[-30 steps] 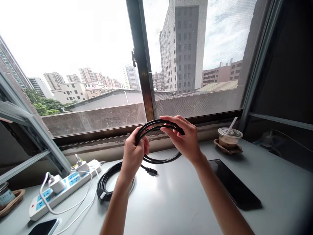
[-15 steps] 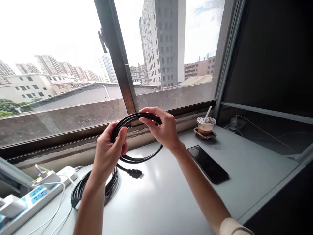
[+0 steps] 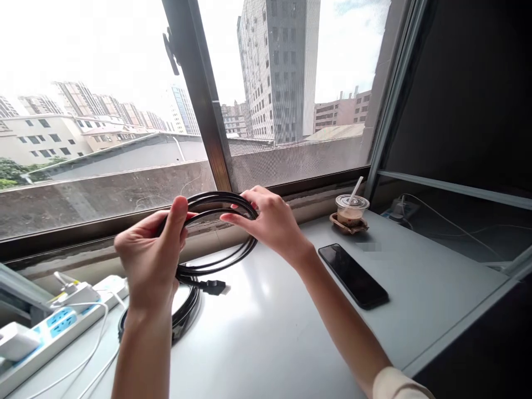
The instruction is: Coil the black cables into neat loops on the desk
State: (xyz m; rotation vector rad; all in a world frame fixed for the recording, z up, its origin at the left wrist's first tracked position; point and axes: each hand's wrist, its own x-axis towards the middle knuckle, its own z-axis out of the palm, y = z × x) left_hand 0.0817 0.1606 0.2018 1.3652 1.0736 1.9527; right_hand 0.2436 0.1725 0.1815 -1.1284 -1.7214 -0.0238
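Note:
A looped black cable (image 3: 224, 270) is held up above the white table between both of my hands. My left hand (image 3: 155, 244) grips the left side of the loops, thumb raised and fingers wrapped behind. On the right side, my right hand (image 3: 268, 219) has its fingers curled behind the loops and its thumb stretched out in front. One connector (image 3: 214, 287) of the cable hangs below the loops, pointing right. Under my left forearm lies a second coil of black cable (image 3: 189, 310), partly hidden by the arm.
A white power strip (image 3: 68, 321) with plugs and white cords lies at the left. To the right are a black phone (image 3: 353, 276) and a lidded drink cup (image 3: 351, 208) with a straw in a cardboard holder (image 3: 348, 224). A window (image 3: 291, 166) stands behind the table (image 3: 291, 349).
My left hand has moved left and turned, its thumb now upright. My right hand has shifted slightly left. The loops look wider, and the hanging connector has moved left and up.

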